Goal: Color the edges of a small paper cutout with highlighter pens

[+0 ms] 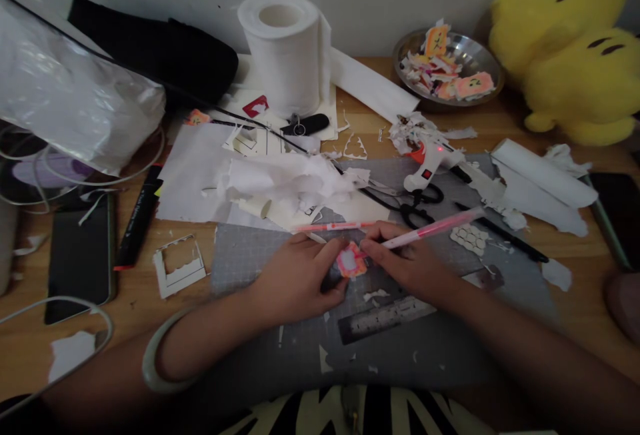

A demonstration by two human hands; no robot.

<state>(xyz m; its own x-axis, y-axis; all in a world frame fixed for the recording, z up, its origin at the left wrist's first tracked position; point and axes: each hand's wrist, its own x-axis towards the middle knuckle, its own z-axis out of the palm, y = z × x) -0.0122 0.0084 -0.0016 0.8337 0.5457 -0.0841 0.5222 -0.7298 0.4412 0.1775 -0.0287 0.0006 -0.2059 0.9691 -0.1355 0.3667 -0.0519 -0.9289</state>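
Above the grey cutting mat (260,268), my left hand (303,275) has its thumb and fingers around the edge of a small paper cutout (349,260), which has a pink and orange border and a pale middle. My right hand (400,258) grips a pink marker pen (433,228) whose tip meets the cutout's right side. Just beyond the hands lies another pink-orange pen (335,226). A metal ruler (387,320) rests on the mat beside my right wrist.
Scissors (417,212), a white glue gun (433,165) and a black pen (520,238) lie beyond my right hand. A paper roll (283,55) and a metal bowl (485,68) of cutouts stand at the back. To the left are a phone (77,255) and a black marker (140,218).
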